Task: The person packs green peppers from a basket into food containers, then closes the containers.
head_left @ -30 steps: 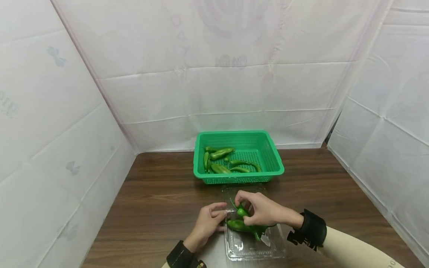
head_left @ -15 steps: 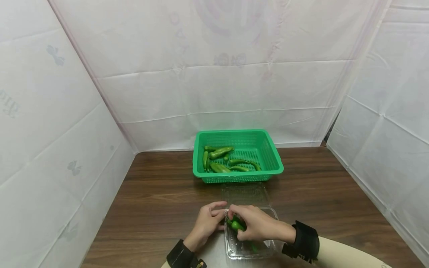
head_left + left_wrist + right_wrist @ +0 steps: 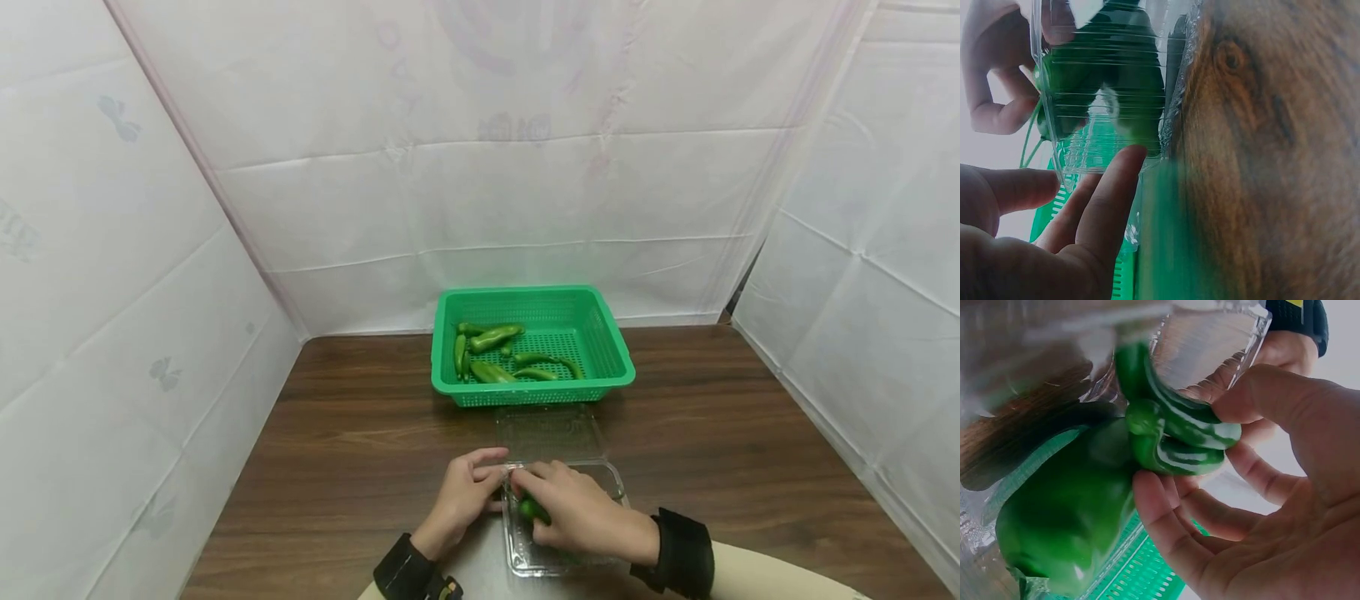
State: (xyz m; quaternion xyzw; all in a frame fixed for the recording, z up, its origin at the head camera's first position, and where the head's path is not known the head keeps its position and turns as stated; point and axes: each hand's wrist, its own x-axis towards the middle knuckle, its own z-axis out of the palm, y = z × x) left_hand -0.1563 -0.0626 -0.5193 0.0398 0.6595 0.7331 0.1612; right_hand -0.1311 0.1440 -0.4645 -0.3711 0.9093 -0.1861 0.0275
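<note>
In the head view, my right hand [image 3: 581, 508] is down inside a clear plastic clamshell container [image 3: 536, 572]. It pinches a curved, folded-looking green chili pepper [image 3: 1188, 428] between thumb and fingertips. Against that pepper, in the right wrist view, lies a larger green pepper [image 3: 1069, 506] with its stem end lower left. My left hand [image 3: 459, 493] is at the container's left side. Its thumb meets the rim and a nearly straight finger touches the ribbed wall [image 3: 1110, 106]. From above, the right hand hides most of the container's contents.
Behind the container stands a green plastic basket [image 3: 611, 342] with several green peppers [image 3: 495, 337]. The clear lid [image 3: 551, 435] lies folded back flat toward it. White sheeting [image 3: 480, 192] encloses the dark wooden table [image 3: 360, 433] at the back and sides.
My right hand has moved down and slightly left, lowering the pepper into the container while still pinching it. The left hand has stayed beside the container.
</note>
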